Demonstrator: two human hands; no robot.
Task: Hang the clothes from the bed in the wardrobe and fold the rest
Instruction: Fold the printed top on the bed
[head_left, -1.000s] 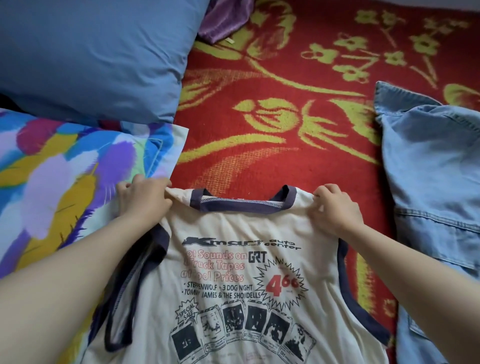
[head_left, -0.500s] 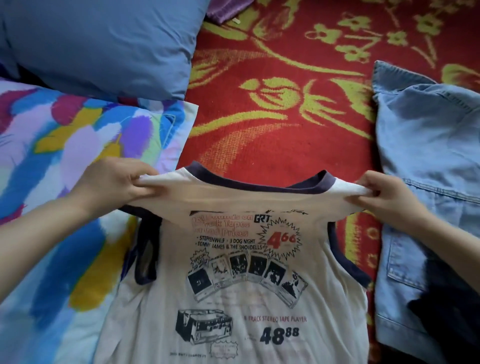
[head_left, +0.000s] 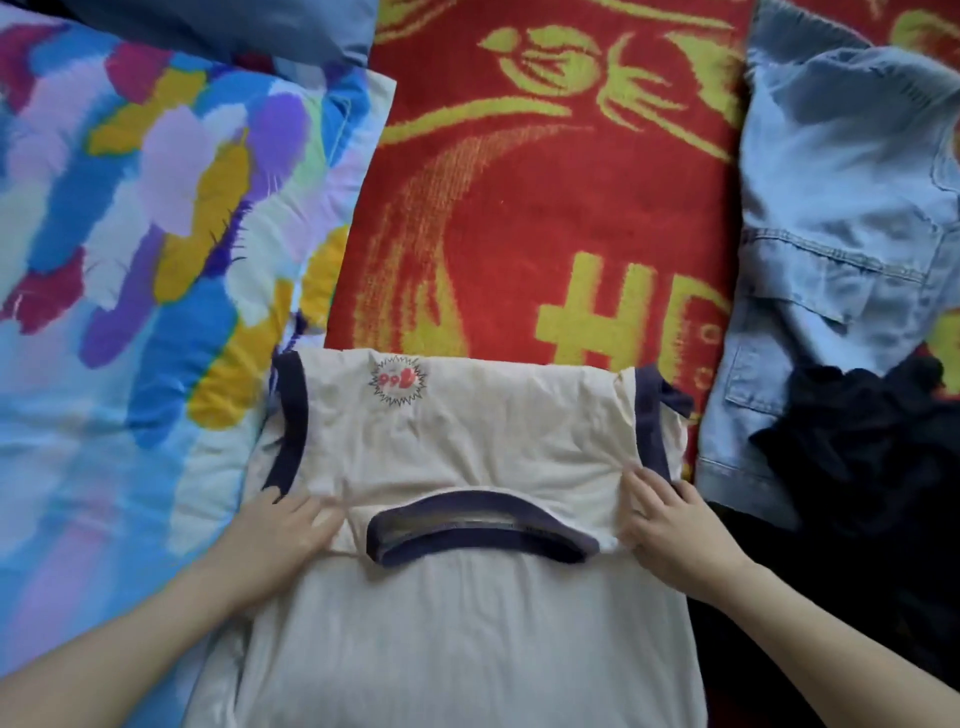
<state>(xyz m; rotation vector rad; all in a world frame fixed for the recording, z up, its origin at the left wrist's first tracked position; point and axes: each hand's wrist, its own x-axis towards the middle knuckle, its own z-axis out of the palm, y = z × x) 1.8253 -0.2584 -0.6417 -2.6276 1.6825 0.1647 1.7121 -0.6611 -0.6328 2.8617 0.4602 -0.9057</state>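
Sleeveless shirt (head_left: 467, 447) on the bed, doubled over once. The fold line forms the shirt's far edge and runs left to right. The long axis runs from that fold toward the person, and the near end passes out of view at the bottom. The navy-trimmed collar (head_left: 478, 525) lies on the upper layer with its arch bowed toward the fold. A red starburst print (head_left: 397, 382) shows in reverse through the cloth just short of the fold.

The fabric is a cream, lightly creased knit with dark ribbed binding at the armholes. The left hand (head_left: 275, 540) and right hand (head_left: 675, 530) sit left and right of the collar, each with curled fingers pinching a shoulder of the upper layer.

Beyond the fold, a red woven blanket (head_left: 545, 218) with yellow-green motifs gives open room. The shirt's left edge overlaps a soft pillow (head_left: 130, 234) printed in brush-stroke colours. Its right edge lies just beside a pale denim garment (head_left: 831, 208) and a crumpled dark garment (head_left: 857, 457), so side clearance is small.
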